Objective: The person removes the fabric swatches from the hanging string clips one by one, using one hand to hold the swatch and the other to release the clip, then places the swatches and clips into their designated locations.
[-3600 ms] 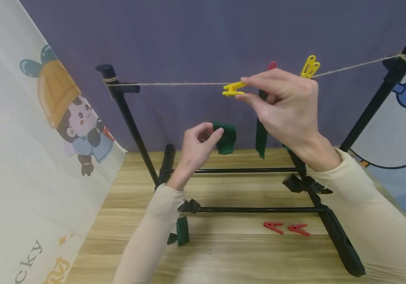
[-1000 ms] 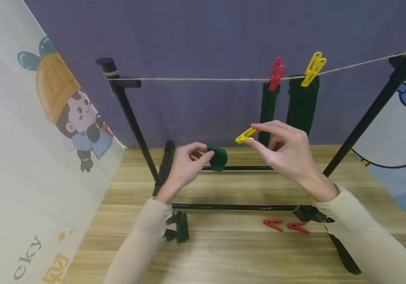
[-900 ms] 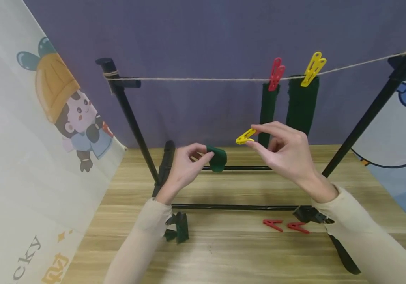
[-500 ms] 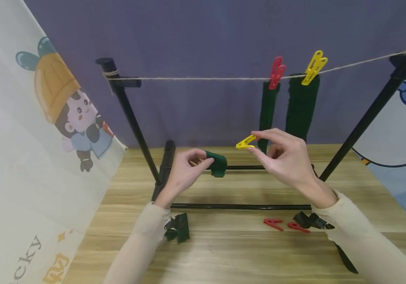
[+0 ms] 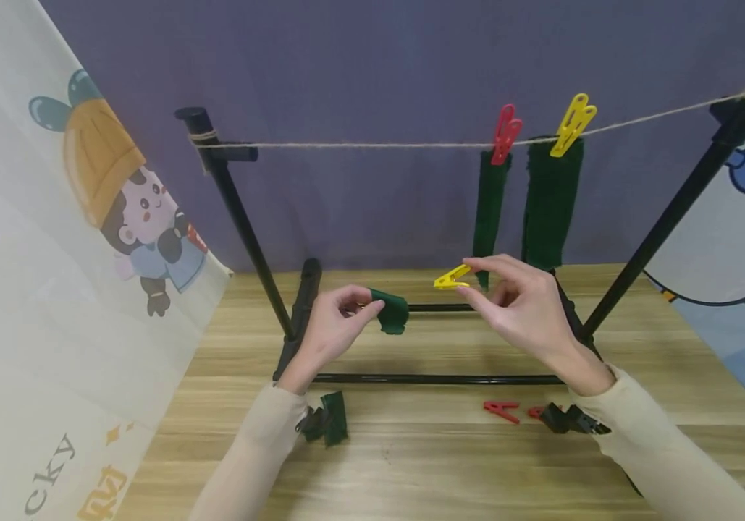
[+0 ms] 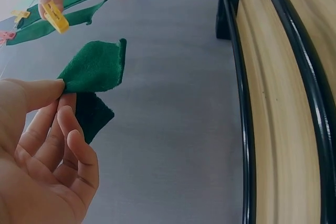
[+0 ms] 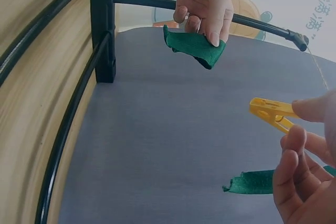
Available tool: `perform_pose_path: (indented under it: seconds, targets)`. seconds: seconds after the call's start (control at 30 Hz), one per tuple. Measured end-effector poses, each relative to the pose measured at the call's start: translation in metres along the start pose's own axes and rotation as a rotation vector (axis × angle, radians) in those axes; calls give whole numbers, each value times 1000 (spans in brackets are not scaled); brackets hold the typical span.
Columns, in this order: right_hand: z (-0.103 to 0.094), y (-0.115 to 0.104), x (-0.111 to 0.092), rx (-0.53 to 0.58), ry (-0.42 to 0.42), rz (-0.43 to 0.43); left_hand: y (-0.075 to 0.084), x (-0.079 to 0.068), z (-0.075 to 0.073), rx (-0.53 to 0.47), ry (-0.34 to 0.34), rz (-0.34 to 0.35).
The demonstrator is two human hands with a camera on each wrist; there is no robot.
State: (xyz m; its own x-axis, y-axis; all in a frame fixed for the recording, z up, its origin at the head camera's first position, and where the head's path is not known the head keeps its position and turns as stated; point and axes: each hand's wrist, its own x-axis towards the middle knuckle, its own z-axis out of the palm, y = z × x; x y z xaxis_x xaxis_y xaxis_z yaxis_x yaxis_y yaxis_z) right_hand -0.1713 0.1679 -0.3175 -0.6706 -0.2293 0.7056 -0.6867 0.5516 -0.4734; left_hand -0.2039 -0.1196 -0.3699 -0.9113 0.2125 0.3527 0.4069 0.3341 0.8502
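Between thumb and fingers, my left hand (image 5: 334, 325) pinches a small folded piece of green cloth (image 5: 393, 314), its two flaps spread apart in the left wrist view (image 6: 97, 67). My right hand (image 5: 528, 307) pinches a yellow clothespin (image 5: 452, 278) by its handle ends; its nose points left toward the cloth, with a gap between them. Both hands are below the string line (image 5: 359, 145). On that line, a red clothespin (image 5: 506, 135) holds a narrow green strip (image 5: 489, 210), and another yellow clothespin (image 5: 572, 124) holds a wider green cloth (image 5: 551, 206).
A black frame (image 5: 242, 217) carries the line, with low crossbars (image 5: 437, 379) over the wooden table (image 5: 411, 463). One red clothespin (image 5: 501, 411) lies in front; a second (image 5: 535, 412) is partly covered by the right wrist's gear. More green cloth (image 5: 334, 418) lies by the left sleeve.
Earlier my right hand held the yellow clothespin up at the line. Both hands have since come down, still sinking slightly over the last second, with cloth and clothespin held throughout.
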Motion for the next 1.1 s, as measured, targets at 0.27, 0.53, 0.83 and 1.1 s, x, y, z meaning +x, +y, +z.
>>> perform_pose_path:
  seconds: [0.27,0.53,0.83,1.1]
  targets:
    - [2,7,-10,-15,6,27,-5,-4,-1,51,-4,9]
    - [8,16,-23,-29,1,75,-8,-12,-1,77,-21,-26]
    - [8,23,-40,-4,-21,135,-13,-23,3,96,-53,-50]
    - [10,26,-51,-18,-60,195,-18,-28,4,95,-83,-60]
